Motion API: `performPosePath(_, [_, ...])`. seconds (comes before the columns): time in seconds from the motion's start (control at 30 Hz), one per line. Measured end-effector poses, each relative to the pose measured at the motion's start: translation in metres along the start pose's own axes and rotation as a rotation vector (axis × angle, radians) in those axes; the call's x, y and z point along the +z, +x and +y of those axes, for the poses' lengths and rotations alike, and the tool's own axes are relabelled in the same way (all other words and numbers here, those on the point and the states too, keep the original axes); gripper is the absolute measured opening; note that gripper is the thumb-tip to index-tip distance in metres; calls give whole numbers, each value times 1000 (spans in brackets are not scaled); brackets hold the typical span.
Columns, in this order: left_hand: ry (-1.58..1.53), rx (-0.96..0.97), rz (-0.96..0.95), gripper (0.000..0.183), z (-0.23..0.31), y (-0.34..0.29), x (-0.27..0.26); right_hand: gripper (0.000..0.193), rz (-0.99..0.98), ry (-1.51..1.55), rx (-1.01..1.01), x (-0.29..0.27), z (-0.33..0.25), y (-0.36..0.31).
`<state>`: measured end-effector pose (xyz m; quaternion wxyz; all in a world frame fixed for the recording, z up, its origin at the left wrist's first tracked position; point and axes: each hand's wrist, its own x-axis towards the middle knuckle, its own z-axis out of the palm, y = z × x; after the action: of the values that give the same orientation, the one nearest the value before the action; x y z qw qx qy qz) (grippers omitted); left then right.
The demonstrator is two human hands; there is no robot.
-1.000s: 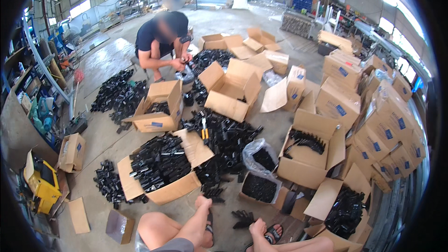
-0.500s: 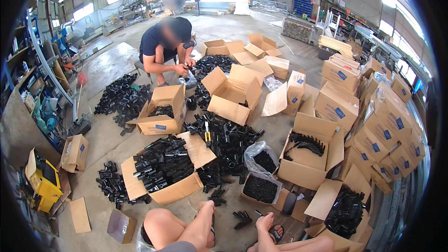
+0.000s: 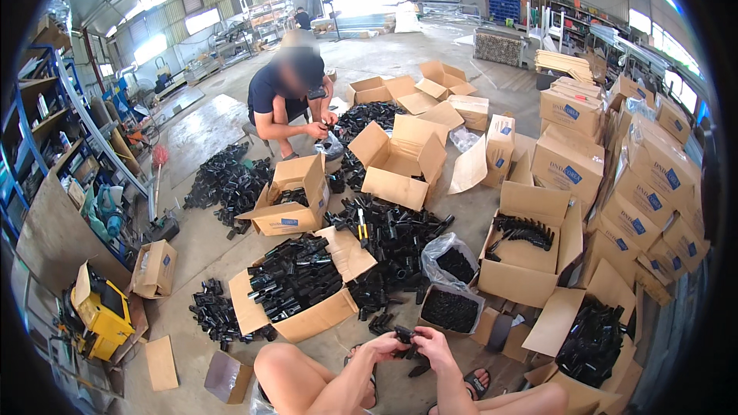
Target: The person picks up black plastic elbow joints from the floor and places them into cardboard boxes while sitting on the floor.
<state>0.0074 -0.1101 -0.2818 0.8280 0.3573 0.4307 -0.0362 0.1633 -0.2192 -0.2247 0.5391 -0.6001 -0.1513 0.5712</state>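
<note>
My left hand [image 3: 384, 346] and my right hand [image 3: 433, 346] are close together above my knees. Both are closed on a small black tubular part [image 3: 403, 333], whose exact kind I cannot make out. Another dark piece [image 3: 420, 370] shows below the right hand; whether it is held or lies on the floor is unclear. Just beyond my hands stands a small carton filled with little black pieces [image 3: 450, 310]. To its left, an open carton [image 3: 317, 326] is heaped with larger black tubular parts [image 3: 296, 277].
Loose black parts [image 3: 396, 238] cover the floor ahead, with a yellow-handled tool [image 3: 362, 227] on them. Open cartons [image 3: 519, 286] stand right; stacked closed cartons [image 3: 642, 177] rise behind. A co-worker [image 3: 286, 88] sits bent over a part. A yellow box [image 3: 108, 330] is at left.
My left hand has risen from beside my leg and met the right hand at the black part. The right hand has lifted slightly. The whole view has shifted, moving the scene rightward.
</note>
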Motion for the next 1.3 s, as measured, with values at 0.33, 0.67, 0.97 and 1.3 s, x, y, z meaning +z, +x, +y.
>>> performPosePath(0.33, [100,136,-167,36,73,-81,32,30,-146,477,-102,5,-55,-33])
performPosePath(0.67, [364,351,-44,33,149,-161,88,32,40,291,-418,36,-113,-87])
performPosePath(0.97, [668,475,-250,40,157,-188,86,32,99,50,-495,46,-123,-107])
performPosePath(1.3, [1152,535,-176,43,170,-205,62,33,-152,-375,-347,50,-139,-102])
